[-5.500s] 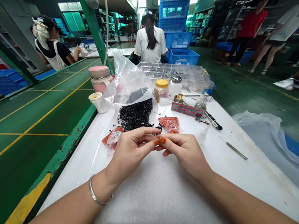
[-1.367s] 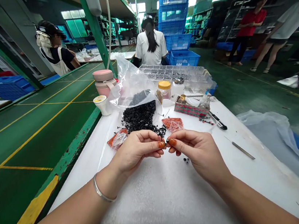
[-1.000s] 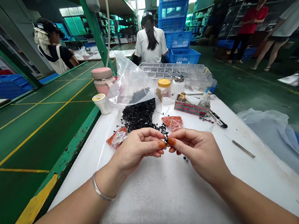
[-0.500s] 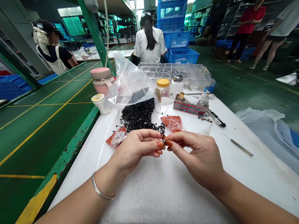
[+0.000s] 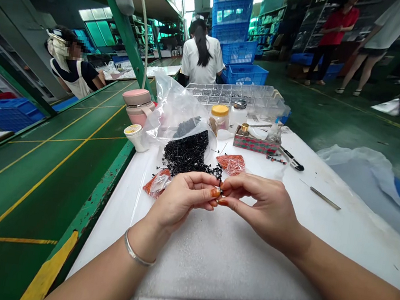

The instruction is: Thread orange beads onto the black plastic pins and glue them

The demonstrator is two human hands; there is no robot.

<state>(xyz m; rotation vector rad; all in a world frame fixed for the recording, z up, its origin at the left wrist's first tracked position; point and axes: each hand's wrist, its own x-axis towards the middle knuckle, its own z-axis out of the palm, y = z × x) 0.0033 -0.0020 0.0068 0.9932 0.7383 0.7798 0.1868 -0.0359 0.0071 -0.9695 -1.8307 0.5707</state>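
Observation:
My left hand (image 5: 183, 197) is closed in a pinch around a small black part (image 5: 220, 184), whose thin stem stands up between the fingertips. The fingers of my right hand (image 5: 266, 208) are closed at the same part from the other side, and the two hands' fingertips meet. Most of the part is hidden by the fingers. Just beyond my hands, a heap of similar black stemmed parts (image 5: 187, 152) spills from a clear plastic bag (image 5: 168, 94). Small bags of orange-red pieces lie near it, one (image 5: 230, 163) behind my right fingers, another (image 5: 156, 183) beside my left hand.
On the white tabletop (image 5: 214, 265) are a pink mug (image 5: 137, 105), a yellow-lidded jar (image 5: 219, 118), a patterned box (image 5: 256, 141), a utility knife (image 5: 292, 159) and a needle-like tool (image 5: 325, 198). A compartment tray (image 5: 236, 96) stands behind. A green conveyor (image 5: 35, 167) runs at left; several people are beyond.
My right fingertips have shifted slightly around the black part, with the thumb a little lower. My left hand keeps its pinch. The whole view has moved very slightly.

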